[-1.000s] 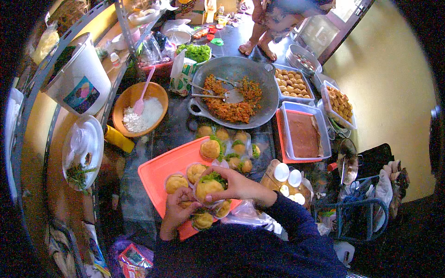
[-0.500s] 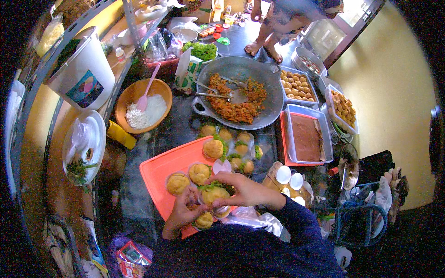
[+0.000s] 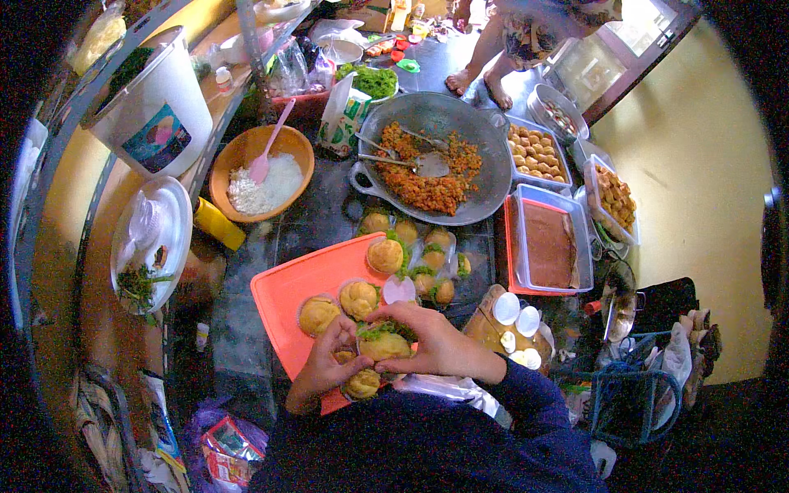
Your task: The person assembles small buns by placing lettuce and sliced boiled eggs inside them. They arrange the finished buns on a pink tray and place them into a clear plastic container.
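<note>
Bright daylight from top, soft shadows, heavy fisheye warp w/ dark edges.

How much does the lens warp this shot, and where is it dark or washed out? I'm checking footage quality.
Head view: strong fisheye bending, the shelf rail curves near the rim; corners fall black; the doorway top right is washed out; the hands and orange tray in the centre are evenly lit and fairly sharp.

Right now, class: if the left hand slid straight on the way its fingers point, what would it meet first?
The left hand points up-right, so probably the bun it already touches, with the right hand just beyond; depth is unclear.
</note>
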Demonstrator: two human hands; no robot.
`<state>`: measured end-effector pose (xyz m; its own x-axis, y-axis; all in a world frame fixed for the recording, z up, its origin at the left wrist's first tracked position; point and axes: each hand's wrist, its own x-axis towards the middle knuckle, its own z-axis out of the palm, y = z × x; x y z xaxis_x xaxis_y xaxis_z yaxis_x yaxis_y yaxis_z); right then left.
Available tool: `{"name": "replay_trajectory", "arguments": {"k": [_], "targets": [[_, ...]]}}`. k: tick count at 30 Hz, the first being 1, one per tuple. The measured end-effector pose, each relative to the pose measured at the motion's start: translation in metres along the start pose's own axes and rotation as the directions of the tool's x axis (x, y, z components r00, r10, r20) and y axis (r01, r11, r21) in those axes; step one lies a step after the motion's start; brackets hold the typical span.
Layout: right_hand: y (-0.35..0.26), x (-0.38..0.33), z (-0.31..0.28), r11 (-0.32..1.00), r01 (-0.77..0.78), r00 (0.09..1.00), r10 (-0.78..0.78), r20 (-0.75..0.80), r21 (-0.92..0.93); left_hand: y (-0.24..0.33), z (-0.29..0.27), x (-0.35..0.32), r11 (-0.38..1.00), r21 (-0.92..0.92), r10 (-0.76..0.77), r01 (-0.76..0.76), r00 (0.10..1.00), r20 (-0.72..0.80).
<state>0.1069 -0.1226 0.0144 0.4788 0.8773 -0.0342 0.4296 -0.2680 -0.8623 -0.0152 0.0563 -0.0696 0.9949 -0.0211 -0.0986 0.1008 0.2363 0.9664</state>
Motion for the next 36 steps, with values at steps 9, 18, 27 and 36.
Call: {"name": "replay_trajectory", "arguments": {"k": [9, 18, 27, 36], "targets": [[0.006, -0.003, -0.001, 0.987, -0.151, 0.988, 0.152, -0.023, 0.047, 0.012, 0.001, 0.003, 0.995, 0.096, 0.008, -0.014, 0.998, 0.059], [0.014, -0.004, -0.002, 0.992, -0.119, 0.993, 0.119, -0.006, 0.04, 0.015, 0.0, 0.001, 0.986, -0.121, -0.099, 0.111, 0.99, 0.098], [0.033, -0.006, 0.003, 0.827, -0.195, 0.953, 0.286, -0.096, 0.527, -0.048, -0.004, -0.009, 0.586, -0.807, 0.098, 0.076, 0.982, 0.164], [0.022, -0.013, 0.018, 0.982, -0.12, 0.903, 0.17, -0.395, 0.147, -0.032, 0.027, -0.014, 0.642, -0.763, 0.085, -0.077, 0.996, -0.029]]}}
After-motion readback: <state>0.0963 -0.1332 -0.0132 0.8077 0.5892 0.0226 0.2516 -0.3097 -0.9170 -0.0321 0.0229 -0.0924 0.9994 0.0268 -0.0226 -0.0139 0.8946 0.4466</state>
